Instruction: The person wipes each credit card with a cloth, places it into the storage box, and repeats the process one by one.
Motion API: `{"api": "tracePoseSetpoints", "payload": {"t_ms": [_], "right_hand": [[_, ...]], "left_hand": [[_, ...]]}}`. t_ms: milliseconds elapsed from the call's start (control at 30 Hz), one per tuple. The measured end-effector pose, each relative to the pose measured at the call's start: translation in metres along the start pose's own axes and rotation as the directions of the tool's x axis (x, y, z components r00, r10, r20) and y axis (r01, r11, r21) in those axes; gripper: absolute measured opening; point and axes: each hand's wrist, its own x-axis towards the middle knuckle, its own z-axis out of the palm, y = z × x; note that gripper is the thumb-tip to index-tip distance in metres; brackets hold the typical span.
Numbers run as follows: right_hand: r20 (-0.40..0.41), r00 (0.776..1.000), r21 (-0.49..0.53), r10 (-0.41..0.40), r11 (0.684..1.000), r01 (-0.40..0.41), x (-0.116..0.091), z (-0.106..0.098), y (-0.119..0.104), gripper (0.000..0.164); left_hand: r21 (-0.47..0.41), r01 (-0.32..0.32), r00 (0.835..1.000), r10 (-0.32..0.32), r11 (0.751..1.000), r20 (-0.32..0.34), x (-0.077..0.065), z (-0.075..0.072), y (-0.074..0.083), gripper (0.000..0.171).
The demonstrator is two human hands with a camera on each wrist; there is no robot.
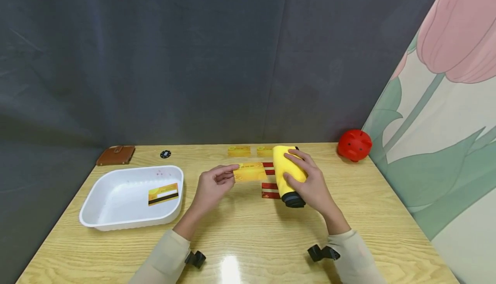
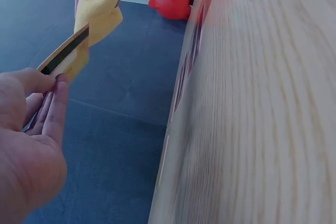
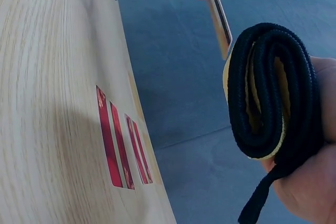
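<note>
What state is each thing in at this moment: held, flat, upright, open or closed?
Gold card, pinched in the left hand, raised
Yellow cloth, rolled up, held in the right hand
Two red cards, lying flat
Two back gold cards, lying flat
White tray, upright, open
Striped card, inside the tray, stripe showing
Red pig figure, upright
Brown wallet, appears closed
Poker chip, lying flat

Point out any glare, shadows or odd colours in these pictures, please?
Head view: a white glare patch on the tabletop, at the picture's bottom edge; left wrist view: a hazy reddish smear beside the red pig figure, with washed-out wood; right wrist view: a soft shadow to the picture's left of the red-striped cards.
</note>
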Motion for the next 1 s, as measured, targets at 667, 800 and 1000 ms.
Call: {"api": "tracePoseSetpoints", "payload": {"t_ms": [667, 800, 1000], "right_hand": [[0.004, 1.000, 0.005, 0.014, 1.000, -0.014, 0.0008, -0.0024, 0.0043, 0.050], [0.005, 1.000, 0.003, 0.014, 1.000, -0.014, 0.0009, -0.0028, 0.0038, 0.050], [0.002, 1.000, 0.005, 0.017, 1.000, -0.017, 0.0012, -0.0034, 0.0042, 0.050]], "left_hand": [[-0.031, 0.036, 0.998, -0.038, 0.999, -0.057, 0.0029, -0.0038, -0.0006, 0.019], [0.023, -0.004, 0.994, 0.006, 1.000, -0.106, 0.0033, -0.0036, 0.0005, 0.019], [-0.107, 0.053, 0.989, -0.067, 0.993, -0.135, 0.0047, -0.0035, 0.0044, 0.023]]}}
